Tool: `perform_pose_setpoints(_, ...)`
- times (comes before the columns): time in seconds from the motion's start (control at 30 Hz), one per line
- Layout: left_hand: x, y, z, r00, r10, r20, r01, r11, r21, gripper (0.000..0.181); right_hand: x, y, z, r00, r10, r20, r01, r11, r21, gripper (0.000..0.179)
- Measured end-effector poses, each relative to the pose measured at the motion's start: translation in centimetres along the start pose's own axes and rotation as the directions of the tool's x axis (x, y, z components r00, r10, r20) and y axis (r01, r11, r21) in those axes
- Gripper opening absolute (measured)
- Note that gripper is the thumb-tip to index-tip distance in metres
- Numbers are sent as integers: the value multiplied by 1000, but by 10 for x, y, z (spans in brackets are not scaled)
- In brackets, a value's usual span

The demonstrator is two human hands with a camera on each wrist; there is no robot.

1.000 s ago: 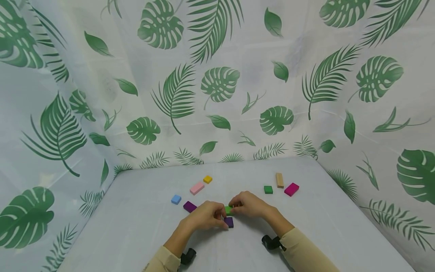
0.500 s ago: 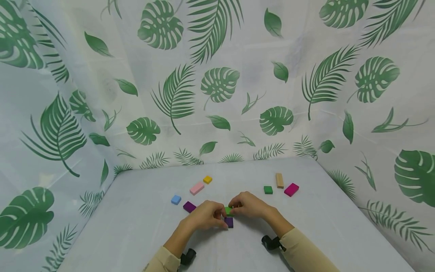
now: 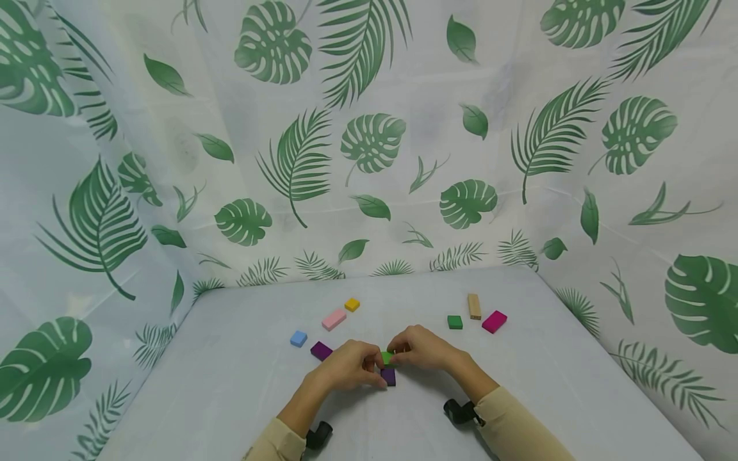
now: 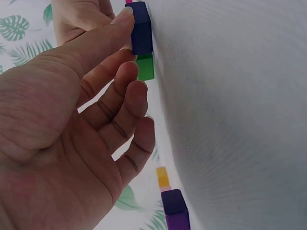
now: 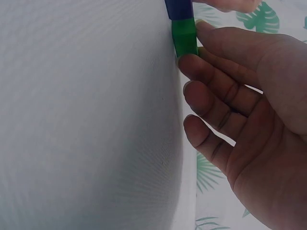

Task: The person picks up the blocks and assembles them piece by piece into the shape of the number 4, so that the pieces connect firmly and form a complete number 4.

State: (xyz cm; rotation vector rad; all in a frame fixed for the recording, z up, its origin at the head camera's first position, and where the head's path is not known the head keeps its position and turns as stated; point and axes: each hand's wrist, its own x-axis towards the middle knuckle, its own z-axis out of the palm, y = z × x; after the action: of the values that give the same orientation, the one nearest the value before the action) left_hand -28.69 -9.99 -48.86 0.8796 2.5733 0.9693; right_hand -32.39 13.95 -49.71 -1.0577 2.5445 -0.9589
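In the head view my left hand pinches a dark purple block on the table, thumb at its near side and forefinger at its far side. Just beyond it, my right hand pinches a bright green block between thumb and forefinger. The two blocks lie end to end, as the right wrist view shows with the green block against the purple block. My other fingers hang loosely curved beside the blocks. In the left wrist view, my thumb lies on the purple block, hiding part of it.
Left on the white table lie a purple block, a light blue block, a pink block and a yellow block. Rightward are a dark green block, a wooden block and a magenta block. Leaf-patterned cloth surrounds the table.
The bright green block has edged slightly nearer to the purple block, narrowing the space between them. Both hands keep almost the same place and hold.
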Motion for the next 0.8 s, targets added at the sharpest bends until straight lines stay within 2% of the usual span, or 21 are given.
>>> perform_pose_setpoints(0.8, -2, 1, -1, 1000, -17, -13, 17, 999, 35, 28, 0, -1, 0, 1000, -15, 12, 15, 1000, 4, 14)
